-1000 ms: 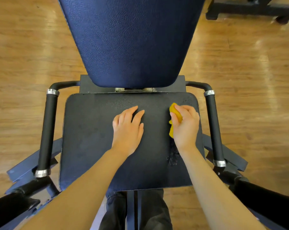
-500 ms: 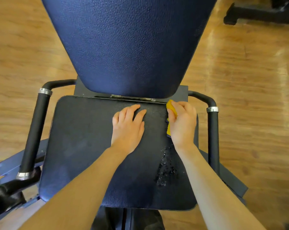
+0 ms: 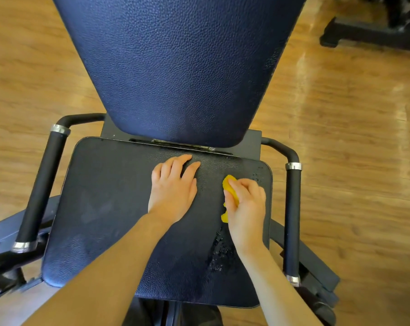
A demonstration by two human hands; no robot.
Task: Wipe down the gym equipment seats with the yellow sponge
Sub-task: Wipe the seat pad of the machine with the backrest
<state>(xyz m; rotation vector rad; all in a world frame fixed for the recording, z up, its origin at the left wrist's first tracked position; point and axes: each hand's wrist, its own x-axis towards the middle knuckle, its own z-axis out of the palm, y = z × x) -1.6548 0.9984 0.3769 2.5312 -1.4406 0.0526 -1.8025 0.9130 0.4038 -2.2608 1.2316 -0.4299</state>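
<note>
Yellow sponge [image 3: 230, 187] is squeezed in my right hand [image 3: 246, 205], with my fingers [image 3: 242, 184] curled over the top of it, so only bits of it peek out at the front and side. I press it down on the dark seat pad [image 3: 109, 208], on the right part near the back edge. My left hand [image 3: 173, 191] lies flat on the seat just beside it, near the middle, fingers straight and a little spread, holding nothing. The two hands are close but do not touch. Wet drops [image 3: 219, 252] shine on the seat under my right wrist, and a few small ones sit near the far right corner. The big blue back pad [image 3: 175, 67] stands up behind the seat. A black handle bar [image 3: 42, 187] with silver rings runs along the left side, and another handle bar [image 3: 292, 222] runs along the right. The floor [image 3: 352, 149] is shiny brown wood. A black machine base [image 3: 368, 31] sits on it at the top right.
</note>
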